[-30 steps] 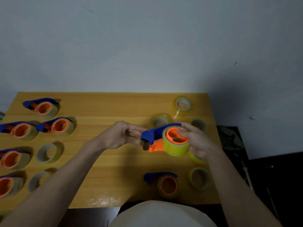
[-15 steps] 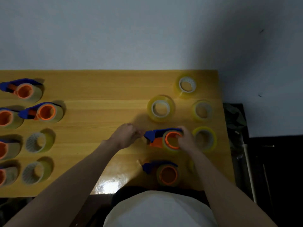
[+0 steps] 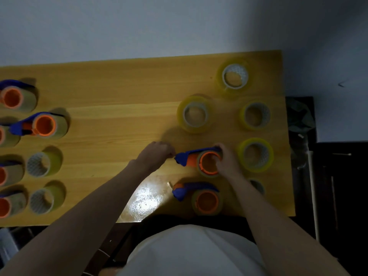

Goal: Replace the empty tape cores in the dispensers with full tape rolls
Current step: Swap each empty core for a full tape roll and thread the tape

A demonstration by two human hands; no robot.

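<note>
A blue and orange tape dispenser (image 3: 199, 158) with a yellowish roll on its orange hub lies on the wooden table (image 3: 119, 108), right of centre. My right hand (image 3: 228, 162) grips its roll end from the right. My left hand (image 3: 157, 154), fingers curled, pinches at the blue nose of the same dispenser. A second loaded dispenser (image 3: 199, 198) lies just in front of it, near the table's front edge. Several full yellow tape rolls (image 3: 196, 114) (image 3: 255, 155) lie flat behind and to the right.
Several more dispensers (image 3: 40, 125) and two thin rolls or cores (image 3: 42, 163) (image 3: 45, 199) line the left side. A small core (image 3: 257, 186) peeks out behind my right forearm. The table's right edge (image 3: 288, 156) drops to a dark floor.
Both hands lowered the dispenser from mid-air onto the table, and it now rests there. The camera tilted further down and forward over the table.
</note>
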